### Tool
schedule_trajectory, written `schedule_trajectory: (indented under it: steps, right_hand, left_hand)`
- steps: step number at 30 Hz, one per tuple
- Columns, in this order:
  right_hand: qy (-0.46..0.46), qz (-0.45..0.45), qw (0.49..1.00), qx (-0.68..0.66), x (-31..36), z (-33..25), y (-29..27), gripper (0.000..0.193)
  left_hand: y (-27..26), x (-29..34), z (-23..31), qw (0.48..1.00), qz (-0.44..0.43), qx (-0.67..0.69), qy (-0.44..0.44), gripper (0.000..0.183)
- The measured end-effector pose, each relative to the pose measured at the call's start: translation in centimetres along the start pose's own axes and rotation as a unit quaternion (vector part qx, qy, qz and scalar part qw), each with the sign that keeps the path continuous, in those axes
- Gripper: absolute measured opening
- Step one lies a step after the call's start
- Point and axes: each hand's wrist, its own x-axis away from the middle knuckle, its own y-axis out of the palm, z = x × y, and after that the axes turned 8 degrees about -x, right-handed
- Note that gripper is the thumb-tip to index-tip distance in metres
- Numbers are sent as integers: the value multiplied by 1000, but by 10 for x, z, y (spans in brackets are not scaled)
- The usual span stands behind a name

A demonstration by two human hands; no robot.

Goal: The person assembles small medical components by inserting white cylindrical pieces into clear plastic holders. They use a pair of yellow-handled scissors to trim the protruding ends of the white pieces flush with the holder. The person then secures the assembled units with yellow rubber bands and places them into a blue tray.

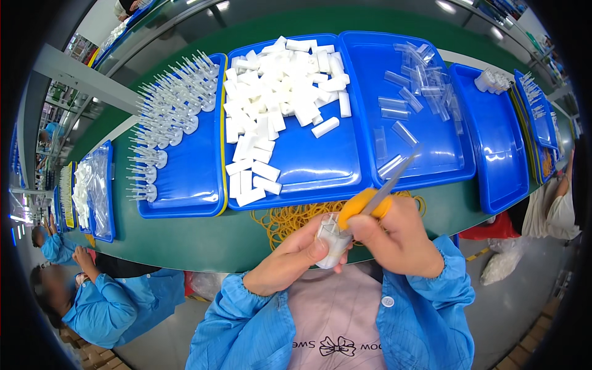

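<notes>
We see the left hand [287, 262] curled around a small whitish cylindrical piece [333, 245], held in front of the chest, while the right hand [404, 240] grips an orange-handled metal-bladed tool [356, 205] just beside it. Beyond, we see yellow rubber bands [277, 225] heaped on the green table [163, 243], then blue trays [333, 148] bearing white blocks [303, 115] and clear tubes [394, 114].
</notes>
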Motion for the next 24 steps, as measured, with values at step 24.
schedule_trajectory:
  steps: [24]
  right_hand:
    - [93, -43, 971, -218, -1, 4, -12, 26]
  left_hand:
    - [4, 2, 5, 995, -85, 42, -28, 74]
